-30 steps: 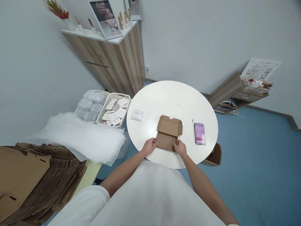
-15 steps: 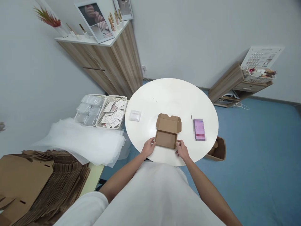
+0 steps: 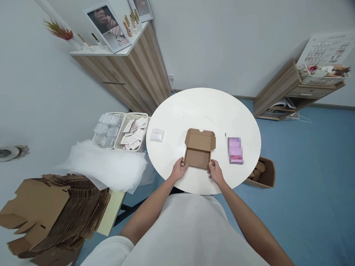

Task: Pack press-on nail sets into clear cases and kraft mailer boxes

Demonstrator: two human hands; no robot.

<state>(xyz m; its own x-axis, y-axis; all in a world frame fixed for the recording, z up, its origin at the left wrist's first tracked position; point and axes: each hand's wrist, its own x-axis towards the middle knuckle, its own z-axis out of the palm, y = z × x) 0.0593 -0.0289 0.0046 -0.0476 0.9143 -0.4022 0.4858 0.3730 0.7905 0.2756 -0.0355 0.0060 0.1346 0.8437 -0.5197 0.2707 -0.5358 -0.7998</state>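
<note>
An open cardboard box [image 3: 197,158] rests on the white round table [image 3: 205,107], its lid folded back away from me. My left hand [image 3: 178,170] has its fingers closed at the box's near left corner. Against the near right corner, my right hand [image 3: 215,171] pinches the side wall. To the right lies a flat purple item [image 3: 235,150], blurred into blocks. A small clear plastic packet [image 3: 157,135] lies near the table's left edge. The inside of the box shows bare cardboard.
Left of the table stand a basket of printed cards [image 3: 134,135] and a basket of clear packs [image 3: 107,129]. White sheets [image 3: 102,162] and stacked flat cardboard [image 3: 80,203] are nearer me. An open carton [image 3: 267,173] sits on the floor at right.
The view has shifted slightly. Both hands stay at the box's near corners, and the box remains open on the table.
</note>
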